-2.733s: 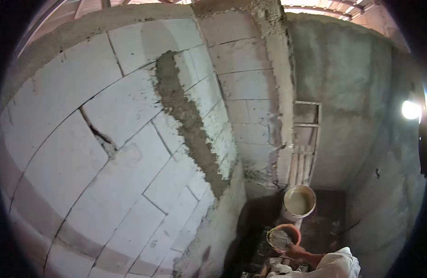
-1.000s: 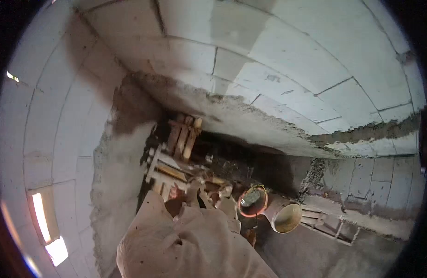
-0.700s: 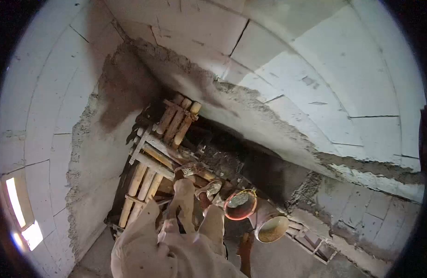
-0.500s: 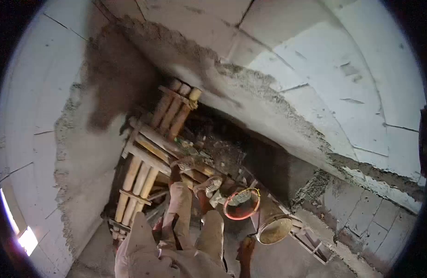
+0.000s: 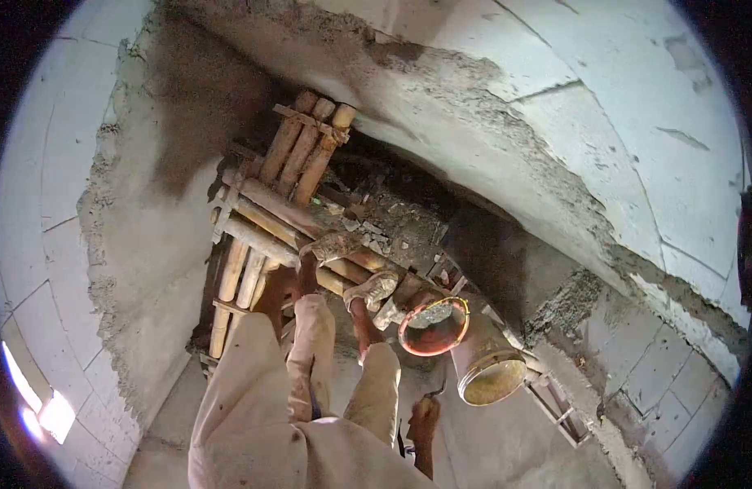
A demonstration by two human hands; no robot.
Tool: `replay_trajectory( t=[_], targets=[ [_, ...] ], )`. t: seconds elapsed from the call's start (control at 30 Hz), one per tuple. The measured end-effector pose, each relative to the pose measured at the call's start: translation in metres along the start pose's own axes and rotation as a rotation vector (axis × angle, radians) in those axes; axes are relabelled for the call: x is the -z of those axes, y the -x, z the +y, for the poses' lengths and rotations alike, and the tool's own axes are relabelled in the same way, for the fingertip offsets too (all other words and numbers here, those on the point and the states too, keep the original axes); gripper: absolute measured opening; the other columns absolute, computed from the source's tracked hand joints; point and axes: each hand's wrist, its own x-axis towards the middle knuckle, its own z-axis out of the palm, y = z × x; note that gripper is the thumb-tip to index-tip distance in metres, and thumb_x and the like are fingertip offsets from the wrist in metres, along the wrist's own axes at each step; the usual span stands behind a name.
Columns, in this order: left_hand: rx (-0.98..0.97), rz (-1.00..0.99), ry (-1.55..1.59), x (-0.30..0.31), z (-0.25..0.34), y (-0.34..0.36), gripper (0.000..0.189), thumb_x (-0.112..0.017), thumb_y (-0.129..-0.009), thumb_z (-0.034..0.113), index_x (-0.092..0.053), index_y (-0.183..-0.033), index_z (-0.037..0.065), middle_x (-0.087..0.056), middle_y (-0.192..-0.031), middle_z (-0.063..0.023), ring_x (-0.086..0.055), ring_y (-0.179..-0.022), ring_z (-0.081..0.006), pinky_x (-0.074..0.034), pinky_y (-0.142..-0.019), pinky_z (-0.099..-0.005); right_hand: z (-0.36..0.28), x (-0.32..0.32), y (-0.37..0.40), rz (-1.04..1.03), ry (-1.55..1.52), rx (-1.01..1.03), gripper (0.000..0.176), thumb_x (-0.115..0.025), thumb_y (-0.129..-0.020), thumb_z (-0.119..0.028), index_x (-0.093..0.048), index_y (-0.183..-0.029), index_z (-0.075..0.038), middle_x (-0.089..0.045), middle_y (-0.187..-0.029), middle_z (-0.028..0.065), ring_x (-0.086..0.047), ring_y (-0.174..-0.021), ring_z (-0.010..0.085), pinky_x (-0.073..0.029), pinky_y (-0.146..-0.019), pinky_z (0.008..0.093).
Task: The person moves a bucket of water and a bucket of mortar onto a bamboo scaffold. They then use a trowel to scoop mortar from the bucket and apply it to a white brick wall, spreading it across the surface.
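My right hand (image 5: 423,417) hangs low at the centre right, fingers wrapped round what looks like a trowel (image 5: 438,390); only its thin bent metal neck shows clearly. Above that hand are an orange-rimmed bucket (image 5: 406,342) with a yellow edge and grey stuff inside, and a pale, mortar-stained bucket (image 5: 482,359) tilted to its right. My left hand (image 5: 275,295) reaches out of a beige sleeve beside my knee, close to the poles. Its fingers are dark and I cannot make out whether they hold anything.
My feet, in dusty shoes (image 5: 372,289), rest on a scaffold of wooden poles (image 5: 266,204). Rubble (image 5: 376,240) lies beyond it. Roughly plastered walls (image 5: 498,138) close in on both sides. A ladder-like frame (image 5: 559,416) runs behind the pale bucket.
The camera view has shifted, and the scaffold sits higher in the frame. My left hand has come forward toward the poles. More of my right hand and its tool now shows.
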Motion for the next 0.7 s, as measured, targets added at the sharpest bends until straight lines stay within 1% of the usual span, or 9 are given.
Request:
replay_trajectory(
  t=[0.1, 0.13, 0.3, 0.37, 0.4, 0.47, 0.5, 0.63, 0.7],
  targets=[
    [-0.046, 0.025, -0.157, 0.059, -0.003, -0.036, 0.069, -0.046, -0.094, 0.049, -0.023, -0.150, 0.017, -0.036, -0.147, -0.0169, -0.034, -0.136, -0.0329, -0.007, -0.108, -0.0691, 0.003, 0.003, -0.013, 0.021, -0.094, 0.095, 0.045, -0.061, -0.088, -0.013, -0.041, -0.127, -0.006, -0.053, -0.080, 0.0062, -0.050, -0.055, 0.0139, -0.045, -0.045, 0.0292],
    [-0.146, 0.360, -0.281, 0.055, -0.016, -0.053, 0.061, -0.048, -0.094, 0.044, -0.033, -0.147, 0.017, -0.039, -0.146, -0.0152, -0.030, -0.137, -0.0355, -0.008, -0.108, -0.0698, 0.002, 0.003, -0.018, 0.086, -0.189, 0.056, 0.046, -0.062, -0.087, -0.012, -0.041, -0.127, -0.006, -0.053, -0.080, 0.0066, -0.051, -0.054, 0.0139, -0.045, -0.045, 0.0289],
    [-0.311, 0.696, -0.564, 0.128, 0.000, -0.014, 0.059, -0.056, -0.092, 0.035, -0.038, -0.144, 0.015, -0.042, -0.142, -0.0170, -0.033, -0.133, -0.0402, -0.013, -0.104, -0.0735, -0.033, 0.000, 0.006, 0.126, -0.240, 0.120, 0.048, -0.064, -0.086, -0.012, -0.040, -0.128, -0.007, -0.054, -0.081, 0.0072, -0.052, -0.053, 0.0143, -0.046, -0.045, 0.0287],
    [-0.279, 0.485, 0.244, 0.094, 0.009, 0.030, 0.059, -0.051, -0.094, 0.041, -0.036, -0.145, 0.016, -0.039, -0.145, -0.0170, -0.026, -0.137, -0.0427, -0.023, -0.111, -0.0579, -0.028, -0.008, 0.018, 0.157, -0.274, 0.140, 0.046, -0.063, -0.088, -0.015, -0.041, -0.127, -0.007, -0.054, -0.081, 0.0074, -0.054, -0.056, 0.0137, -0.047, -0.046, 0.0292],
    [-0.185, 0.373, 0.378, 0.023, -0.011, 0.042, 0.064, -0.052, -0.093, 0.045, -0.034, -0.146, 0.014, -0.040, -0.145, -0.0164, -0.030, -0.137, -0.0385, -0.029, -0.111, -0.0508, -0.002, -0.009, -0.002, 0.462, 0.224, 0.676, 0.044, -0.062, -0.088, -0.016, -0.042, -0.127, -0.006, -0.056, -0.083, 0.0089, -0.056, -0.060, 0.0177, -0.049, -0.051, 0.0324],
    [-0.239, 0.124, 0.308, -0.048, -0.027, 0.131, 0.064, -0.053, -0.094, 0.039, -0.031, -0.146, 0.010, -0.044, -0.140, -0.0198, -0.043, -0.126, -0.0363, -0.036, -0.104, -0.0451, -0.015, -0.012, 0.022, 0.446, 0.351, 0.514, 0.040, -0.060, -0.090, -0.019, -0.045, -0.125, -0.005, -0.059, -0.088, 0.0138, -0.060, -0.072, 0.0286, -0.051, -0.062, 0.0412],
    [-0.296, 0.003, 0.259, -0.081, -0.044, 0.161, 0.063, -0.054, -0.095, 0.036, -0.029, -0.146, 0.007, -0.047, -0.137, -0.0215, -0.049, -0.121, -0.0352, -0.040, -0.101, -0.0423, -0.069, -0.007, 0.046, 0.151, -0.139, -0.074, 0.038, -0.059, -0.091, -0.021, -0.047, -0.123, -0.004, -0.061, -0.092, 0.0172, -0.062, -0.079, 0.0355, -0.052, -0.069, 0.0467],
    [-0.250, -0.615, 0.752, -0.058, -0.081, 0.156, 0.067, -0.057, -0.094, 0.031, -0.025, -0.147, 0.004, -0.050, -0.132, -0.0251, -0.055, -0.115, -0.0313, -0.044, -0.098, -0.0398, 0.014, -0.016, 0.003, 0.346, 0.410, 0.202, 0.043, -0.055, -0.092, -0.029, -0.046, -0.127, -0.007, -0.061, -0.104, 0.0233, -0.060, -0.091, 0.0448, -0.047, -0.077, 0.0564],
    [-0.439, -0.485, 0.343, 0.008, -0.026, 0.158, 0.071, -0.055, -0.094, 0.034, -0.020, -0.148, 0.004, -0.050, -0.131, -0.0263, -0.054, -0.116, -0.0313, -0.044, -0.099, -0.0398, 0.003, -0.011, -0.011, 0.368, 0.508, 0.028, 0.044, -0.052, -0.093, -0.033, -0.046, -0.130, -0.011, -0.061, -0.108, 0.0216, -0.061, -0.092, 0.0435, -0.047, -0.077, 0.0572]
  ],
)
